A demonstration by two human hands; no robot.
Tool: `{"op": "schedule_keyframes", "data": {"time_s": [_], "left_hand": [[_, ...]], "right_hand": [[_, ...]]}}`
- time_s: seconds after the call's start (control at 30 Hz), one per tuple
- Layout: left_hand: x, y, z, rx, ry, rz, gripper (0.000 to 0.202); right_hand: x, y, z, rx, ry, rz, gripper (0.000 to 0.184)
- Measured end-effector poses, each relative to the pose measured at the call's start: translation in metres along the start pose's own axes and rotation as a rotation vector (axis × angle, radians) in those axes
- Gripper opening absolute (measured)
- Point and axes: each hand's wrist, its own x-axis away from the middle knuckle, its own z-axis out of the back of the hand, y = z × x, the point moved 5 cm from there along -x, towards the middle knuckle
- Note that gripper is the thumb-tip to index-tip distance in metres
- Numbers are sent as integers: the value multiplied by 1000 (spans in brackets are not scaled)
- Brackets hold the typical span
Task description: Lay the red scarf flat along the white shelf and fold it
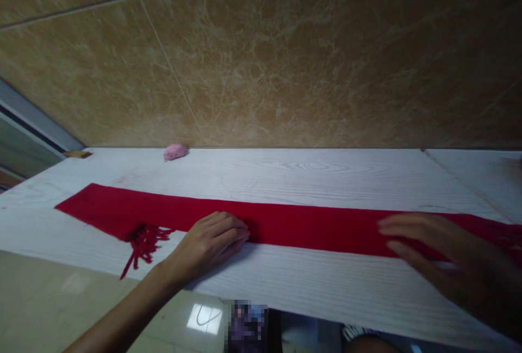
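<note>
Red and fringed, the scarf (pixel 302 225) stretches lengthwise from left of the left hand (pixel 216 239) to beneath the right hand (pixel 452 258). On my feed the left, nearer the bunched tassels (pixel 147 240), rests bent-fingered, grip unclear; the right, blurred, is loosely spread, apparently gripping nothing.

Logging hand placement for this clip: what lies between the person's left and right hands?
In the head view, a flat stretch of red cloth lies between left hand and right hand.
</note>
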Motion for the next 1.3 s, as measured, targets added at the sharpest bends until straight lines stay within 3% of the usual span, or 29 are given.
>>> {"op": "schedule_keyframes", "data": {"time_s": [0.1, 0.2, 0.3, 0.47, 0.6, 0.83, 1.0, 1.17, 1.3], "left_hand": [[-2, 1, 0, 10, -9, 4, 12], [0, -3, 2, 89, 4, 83, 11], [10, -11, 4, 149, -24, 137, 17], [36, -28, 13, 101, -62, 201, 18], [46, -35, 20, 121, -32, 223, 20], [42, -39, 19, 59, -15, 252, 19], [36, -44, 17, -81, -56, 255, 34], [39, -71, 18, -162, -171, 384, 61], [55, -103, 37, -299, -250, 512, 65]], "right_hand": [[-49, -76, -37, -124, -89, 168, 19], [-72, -106, -67, -126, -166, 187, 34], [-72, -100, -85, -116, -183, 235, 34], [-63, -77, -99, -172, -91, 266, 31], [-66, -81, -95, -175, -83, 253, 34], [-77, -94, -84, -192, -153, 164, 30], [-83, -100, -76, -131, -81, 149, 31], [-85, -95, -73, 5, 42, 183, 36], [-81, -82, -80, 106, 66, 333, 41]]}}
